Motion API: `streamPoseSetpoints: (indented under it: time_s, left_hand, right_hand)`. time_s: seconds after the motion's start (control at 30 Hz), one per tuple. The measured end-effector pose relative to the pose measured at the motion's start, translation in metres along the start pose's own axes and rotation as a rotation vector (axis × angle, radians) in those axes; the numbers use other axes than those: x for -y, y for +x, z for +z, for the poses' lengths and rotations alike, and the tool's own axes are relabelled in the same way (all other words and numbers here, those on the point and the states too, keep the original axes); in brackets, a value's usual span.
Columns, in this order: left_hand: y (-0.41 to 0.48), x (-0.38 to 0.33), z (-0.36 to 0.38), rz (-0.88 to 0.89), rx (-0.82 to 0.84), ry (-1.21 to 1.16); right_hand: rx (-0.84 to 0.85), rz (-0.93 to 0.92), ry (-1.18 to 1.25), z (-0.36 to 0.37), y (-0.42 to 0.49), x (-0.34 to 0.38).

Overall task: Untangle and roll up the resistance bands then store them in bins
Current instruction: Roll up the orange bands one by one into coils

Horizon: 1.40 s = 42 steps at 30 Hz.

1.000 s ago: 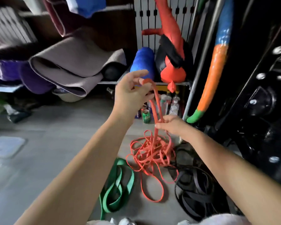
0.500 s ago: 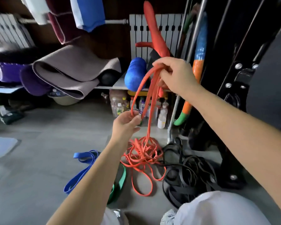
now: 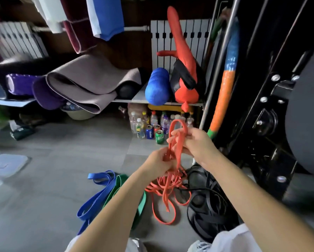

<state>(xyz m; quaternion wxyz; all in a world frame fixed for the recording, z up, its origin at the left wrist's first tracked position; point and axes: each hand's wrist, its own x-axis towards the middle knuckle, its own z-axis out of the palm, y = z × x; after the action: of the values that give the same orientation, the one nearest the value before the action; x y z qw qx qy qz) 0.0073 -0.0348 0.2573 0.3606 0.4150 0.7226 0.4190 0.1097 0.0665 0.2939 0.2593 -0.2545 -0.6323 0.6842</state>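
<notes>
A thin orange resistance band (image 3: 168,190) lies in a tangle on the grey floor, and a bundle of its strands rises to my hands. My right hand (image 3: 194,142) grips the top loop of that bundle. Just below and to the left, my left hand (image 3: 160,161) pinches the same orange strands. A blue band (image 3: 94,199) and a green band (image 3: 140,204) lie flat to the left of the tangle, partly hidden by my left forearm. To the right lies a heap of black bands (image 3: 208,202).
Bottles and cans (image 3: 149,125) stand on the floor under a shelf (image 3: 152,100) holding rolled mats, a blue roller and a red bag. A black weight machine (image 3: 272,110) fills the right side. A translucent lid (image 3: 6,164) lies at the far left. No bin is in view.
My right hand has come down from head height to just above my left, bringing the orange loop with it. My left hand has closed on the strands. The view has tilted slightly.
</notes>
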Motion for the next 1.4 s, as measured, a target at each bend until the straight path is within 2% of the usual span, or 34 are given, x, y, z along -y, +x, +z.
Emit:
streamPoseSetpoints:
  time_s: [0.1,0.13,0.17,0.2,0.27,0.3,0.33,0.47,0.53,0.63,0.77,0.87,1.0,1.07,1.13,1.23,1.3,1.4]
  left_hand:
    - [0.001,0.0,-0.004,0.047,-0.16,-0.077]
    - [0.0,-0.001,-0.007,0.052,-0.207,-0.13]
    - [-0.001,-0.004,-0.01,0.059,-0.242,-0.205]
    - [-0.002,-0.006,-0.013,0.073,-0.254,-0.303]
    - [-0.006,-0.013,-0.017,0.114,-0.22,-0.513]
    - [-0.009,-0.015,-0.018,0.142,-0.196,-0.583]
    - [-0.013,-0.018,-0.02,0.169,-0.175,-0.634]
    - [-0.021,-0.025,-0.037,0.241,-0.16,-0.858]
    - [-0.022,-0.029,-0.045,0.264,-0.14,-0.933]
    - [-0.025,-0.029,-0.047,0.275,-0.088,-1.025]
    - [-0.028,-0.029,-0.053,0.308,-0.015,-1.112]
    - [-0.029,-0.027,-0.064,0.304,-0.093,-1.023]
    - [-0.026,-0.017,-0.069,0.142,-0.32,-0.696]
    - [-0.022,-0.012,-0.066,0.06,-0.416,-0.499]
    - [-0.019,-0.01,-0.062,0.013,-0.451,-0.431]
    - [-0.015,-0.012,-0.056,-0.023,-0.437,-0.455]
    - [-0.013,-0.012,-0.053,-0.045,-0.454,-0.446]
    - [-0.012,-0.008,-0.053,-0.073,-0.475,-0.362]
  right_hand:
    - [0.01,0.026,0.212,-0.008,0.004,0.003]
    - [0.001,0.041,0.196,-0.013,0.006,0.002]
    - [0.004,0.052,0.048,-0.019,0.008,-0.001]
    - [0.052,0.067,-0.215,-0.023,0.007,-0.007]
    - [0.306,0.113,-0.633,-0.018,0.004,-0.03]
    - [0.424,0.14,-0.728,-0.012,0.001,-0.041]
    - [0.467,0.145,-0.774,-0.006,0.001,-0.05]
    - [0.334,0.015,-0.824,0.004,0.016,-0.059]
    - [0.304,0.034,-0.811,0.003,0.021,-0.063]
    - [0.339,0.106,-0.992,-0.003,0.028,-0.068]
    - [0.283,0.061,-1.231,-0.021,0.035,-0.059]
    - [0.171,0.065,-1.153,-0.036,0.032,-0.057]
    - [-0.08,-0.179,-0.821,-0.039,0.028,-0.029]
    - [-0.18,-0.233,-0.556,-0.032,0.027,-0.006]
    - [-0.258,-0.307,-0.25,-0.022,0.021,0.019]
    - [-0.228,-0.498,-0.011,-0.015,0.007,0.045]
    - [-0.179,-0.452,-0.091,-0.015,0.005,0.041]
    - [-0.154,-0.261,-0.533,-0.023,0.01,0.011]
